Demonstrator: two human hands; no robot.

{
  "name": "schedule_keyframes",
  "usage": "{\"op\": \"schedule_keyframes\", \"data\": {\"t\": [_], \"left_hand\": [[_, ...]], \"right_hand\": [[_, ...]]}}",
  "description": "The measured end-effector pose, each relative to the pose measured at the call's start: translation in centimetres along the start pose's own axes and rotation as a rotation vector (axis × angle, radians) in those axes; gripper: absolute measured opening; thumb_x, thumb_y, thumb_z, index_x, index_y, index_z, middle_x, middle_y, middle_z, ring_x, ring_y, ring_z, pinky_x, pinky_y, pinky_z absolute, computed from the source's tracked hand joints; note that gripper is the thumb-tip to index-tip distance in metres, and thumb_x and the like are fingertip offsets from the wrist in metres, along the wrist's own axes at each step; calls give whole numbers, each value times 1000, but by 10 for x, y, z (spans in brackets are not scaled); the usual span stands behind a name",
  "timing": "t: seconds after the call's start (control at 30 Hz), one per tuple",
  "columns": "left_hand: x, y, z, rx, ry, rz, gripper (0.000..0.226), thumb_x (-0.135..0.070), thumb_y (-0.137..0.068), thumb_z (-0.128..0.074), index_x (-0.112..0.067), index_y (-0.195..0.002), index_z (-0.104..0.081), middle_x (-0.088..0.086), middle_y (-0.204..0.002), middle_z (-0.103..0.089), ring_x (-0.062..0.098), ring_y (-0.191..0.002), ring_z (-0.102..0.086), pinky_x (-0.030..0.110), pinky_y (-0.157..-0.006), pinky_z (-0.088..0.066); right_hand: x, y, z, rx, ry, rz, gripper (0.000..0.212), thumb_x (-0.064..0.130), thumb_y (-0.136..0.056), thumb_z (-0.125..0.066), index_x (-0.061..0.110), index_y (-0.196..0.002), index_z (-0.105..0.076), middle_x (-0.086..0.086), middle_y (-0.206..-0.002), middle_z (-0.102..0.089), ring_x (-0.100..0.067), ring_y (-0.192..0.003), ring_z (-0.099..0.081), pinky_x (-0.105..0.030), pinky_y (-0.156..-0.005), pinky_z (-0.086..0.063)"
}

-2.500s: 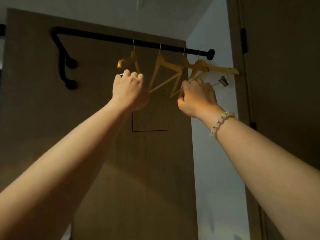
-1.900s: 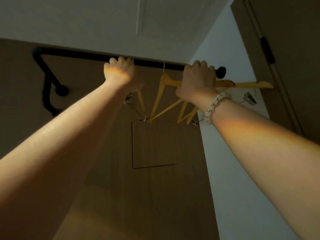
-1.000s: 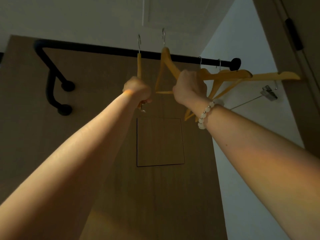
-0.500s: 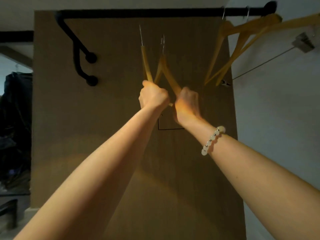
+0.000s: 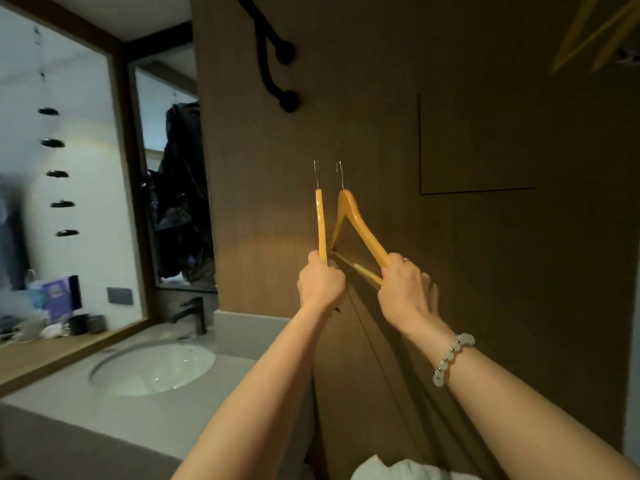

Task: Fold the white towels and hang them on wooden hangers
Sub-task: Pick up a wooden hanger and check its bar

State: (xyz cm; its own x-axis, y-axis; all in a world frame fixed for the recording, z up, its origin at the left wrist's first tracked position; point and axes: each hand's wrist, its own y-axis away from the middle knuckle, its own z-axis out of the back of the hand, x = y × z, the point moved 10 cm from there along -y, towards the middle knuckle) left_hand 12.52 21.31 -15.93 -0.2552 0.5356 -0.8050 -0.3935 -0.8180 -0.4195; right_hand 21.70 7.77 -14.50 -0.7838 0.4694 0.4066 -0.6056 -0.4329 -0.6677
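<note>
Wooden hangers: L hand (image 5: 320, 284) fingers clamped on one (image 5: 320, 226), R hand (image 5: 403, 292) on other (image 5: 360, 228)

My left hand (image 5: 320, 284) grips an edge-on yellow wooden hanger (image 5: 321, 226); my right hand (image 5: 403, 292) grips a second triangular wooden hanger (image 5: 356, 223). Both upright before brown wood-panelled wall (image 5: 485, 271). White round sink (image 5: 152, 367) lower left.
</note>
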Motion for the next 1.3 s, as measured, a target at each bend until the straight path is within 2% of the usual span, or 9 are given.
{"op": "schedule_keyframes", "data": {"t": [0.07,0.17,0.3,0.47,0.63,0.77,1.0,1.17,1.3], "left_hand": [[39,5,5,-16,-36,48,28,-13,-94,-38,-12,-121,-43,14,-109,-58,34,-99,-60,44,-82,-55],[93,17,20,-46,-114,126,24,-12,-96,-38,-13,-119,-42,7,-98,-55,32,-95,-59,46,-80,-55],[150,27,51,-94,-213,236,19,-9,-95,-37,-15,-113,-40,7,-93,-51,30,-86,-58,42,-65,-57],[207,42,90,-139,-289,327,25,-4,-92,-35,-12,-115,-42,4,-82,-47,28,-79,-54,35,-51,-50],[254,37,136,-224,-309,355,24,-6,-92,-39,-12,-115,-46,-2,-77,-48,29,-80,-58,46,-72,-55],[294,14,180,-323,-306,364,29,-5,-92,-39,-14,-117,-50,-3,-79,-52,23,-77,-54,35,-66,-45],[362,-46,244,-388,-377,403,26,-14,-92,-42,-10,-116,-51,4,-92,-56,24,-81,-52,34,-70,-42],[415,-83,277,-414,-410,465,37,-20,-99,-27,-11,-130,-46,14,-116,-57,33,-99,-55,35,-74,-38],[453,-107,293,-455,-336,523,35,-20,-99,-26,-17,-125,-50,8,-107,-59,30,-94,-54,34,-74,-38]], "right_hand": [[6,10,-27,64,-26,13,23,23,-102,-35,12,-116,-51,-7,-112,-60,-26,-103,-60,-39,-83,-49],[18,24,-66,157,-66,46,22,23,-102,-37,13,-116,-51,-5,-109,-61,-23,-97,-62,-32,-74,-47],[40,43,-117,278,-106,106,21,24,-101,-37,15,-114,-51,-5,-109,-61,-24,-97,-62,-34,-75,-48],[67,75,-179,410,-143,138,19,23,-102,-35,13,-110,-50,-6,-108,-60,-28,-96,-59,-30,-66,-35],[114,87,-236,465,-179,188,23,24,-102,-33,14,-113,-51,-6,-107,-61,-27,-93,-60,-30,-64,-34],[165,84,-282,472,-217,214,24,24,-102,-33,14,-113,-52,-6,-108,-61,-27,-94,-60,-29,-64,-33],[247,79,-374,529,-339,118,26,22,-102,-34,12,-115,-54,-10,-109,-62,-31,-97,-59,-31,-65,-34],[295,84,-436,588,-512,-28,22,23,-101,-34,14,-99,-54,-9,-94,-61,-27,-81,-54,-31,-65,-38],[330,96,-483,668,-682,-97,15,24,-100,-37,20,-93,-49,-4,-94,-62,-22,-83,-56,-31,-68,-41]]}}
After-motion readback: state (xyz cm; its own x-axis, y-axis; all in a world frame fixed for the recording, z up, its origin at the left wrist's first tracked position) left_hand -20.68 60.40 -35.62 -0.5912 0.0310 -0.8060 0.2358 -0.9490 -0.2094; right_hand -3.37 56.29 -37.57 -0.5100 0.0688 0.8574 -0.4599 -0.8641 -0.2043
